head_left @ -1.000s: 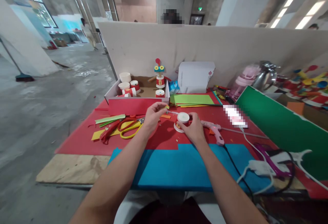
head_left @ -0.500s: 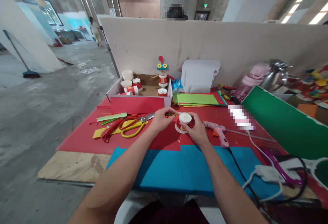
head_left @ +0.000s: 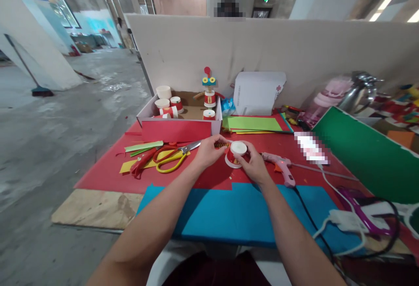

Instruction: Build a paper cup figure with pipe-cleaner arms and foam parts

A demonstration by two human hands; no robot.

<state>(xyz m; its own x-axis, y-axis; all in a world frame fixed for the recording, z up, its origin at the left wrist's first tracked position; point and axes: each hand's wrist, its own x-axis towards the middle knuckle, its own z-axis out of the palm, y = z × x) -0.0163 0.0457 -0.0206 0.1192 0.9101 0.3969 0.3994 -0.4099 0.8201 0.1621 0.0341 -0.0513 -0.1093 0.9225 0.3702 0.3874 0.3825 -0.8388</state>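
An upturned red-and-white paper cup stands on the red sheet in front of me. My right hand is closed around its right side, thumb on the front. At the cup's left, my left hand pinches a small yellow-and-dark folded paper spring, its end close against the cup; the fingers partly hide whether they touch. Right of my right hand lies a pink glue gun with a lit red light. To the left are scissors with yellow and red handles, among coloured paper strips.
Behind my hands, a white box holds several paper cups and a cup figure with spring arms. Green paper sheets lie beside it. At right are a green board, a phone, a power strip and cables.
The view has shifted slightly. Both hands keep almost the same hold on the cup and the paper spring; no clear movement of objects shows.
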